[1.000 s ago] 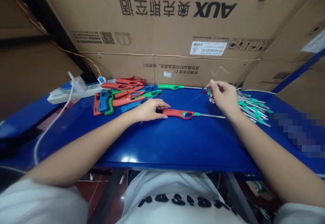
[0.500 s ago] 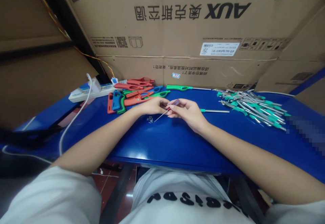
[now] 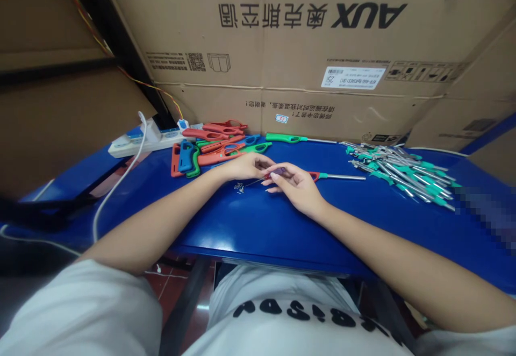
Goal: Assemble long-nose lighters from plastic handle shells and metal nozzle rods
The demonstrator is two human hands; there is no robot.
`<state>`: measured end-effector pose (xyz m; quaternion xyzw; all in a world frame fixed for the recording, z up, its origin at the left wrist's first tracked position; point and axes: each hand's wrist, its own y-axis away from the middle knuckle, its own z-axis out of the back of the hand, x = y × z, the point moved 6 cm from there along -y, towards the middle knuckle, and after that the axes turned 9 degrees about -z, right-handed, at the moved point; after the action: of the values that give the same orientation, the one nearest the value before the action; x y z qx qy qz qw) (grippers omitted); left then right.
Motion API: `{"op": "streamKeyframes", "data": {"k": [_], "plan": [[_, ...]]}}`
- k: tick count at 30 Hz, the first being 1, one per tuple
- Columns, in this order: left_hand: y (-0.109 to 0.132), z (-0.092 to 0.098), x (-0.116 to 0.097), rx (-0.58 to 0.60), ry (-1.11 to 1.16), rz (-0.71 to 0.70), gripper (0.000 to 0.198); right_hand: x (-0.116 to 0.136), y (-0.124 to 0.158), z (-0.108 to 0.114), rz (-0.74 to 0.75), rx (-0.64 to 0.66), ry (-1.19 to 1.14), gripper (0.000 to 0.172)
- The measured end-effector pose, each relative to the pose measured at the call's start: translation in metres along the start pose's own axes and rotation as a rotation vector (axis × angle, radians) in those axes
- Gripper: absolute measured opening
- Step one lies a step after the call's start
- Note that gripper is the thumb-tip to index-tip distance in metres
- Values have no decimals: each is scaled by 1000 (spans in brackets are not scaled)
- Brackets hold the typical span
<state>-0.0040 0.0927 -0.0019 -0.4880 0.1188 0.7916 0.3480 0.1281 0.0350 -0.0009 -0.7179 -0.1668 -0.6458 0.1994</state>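
Observation:
A red long-nosed lighter [image 3: 322,175] lies on the blue table [image 3: 250,221], its metal tube pointing right. My left hand [image 3: 242,166] rests closed on the lighter's handle end. My right hand [image 3: 296,184] pinches a small screwdriver [image 3: 274,172] with a dark handle; its thin shaft points left and down toward some tiny screws [image 3: 239,187] on the table. The two hands almost touch.
A heap of red, blue and green lighter shells [image 3: 213,146] lies at the back left. One green lighter [image 3: 290,139] lies by the cardboard box [image 3: 306,49]. Several green-ended metal tubes [image 3: 403,170] are piled at the right. A power strip [image 3: 137,141] with a white cable sits far left.
My right hand came from the tube pile at the right to the middle with the screwdriver and now meets my left hand at the red lighter's handle; the screwdriver has since dropped lower.

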Motion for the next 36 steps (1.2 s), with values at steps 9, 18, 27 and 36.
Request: {"op": "streamKeyframes", "data": {"k": [9,18,27,36], "plan": [[2,0,-3,-7,-1,16,31,14,4,3,50,-31,1,32],[5,-3,-12,-28,-78,55,44,67,16,42,227,-230,-65,22],[4,-28,-39,-54,-263,-207,49,55,16,87,156,-360,-168,19],[9,-37,-61,-120,-419,-341,34,43,16,83,89,-375,-251,18]]}}
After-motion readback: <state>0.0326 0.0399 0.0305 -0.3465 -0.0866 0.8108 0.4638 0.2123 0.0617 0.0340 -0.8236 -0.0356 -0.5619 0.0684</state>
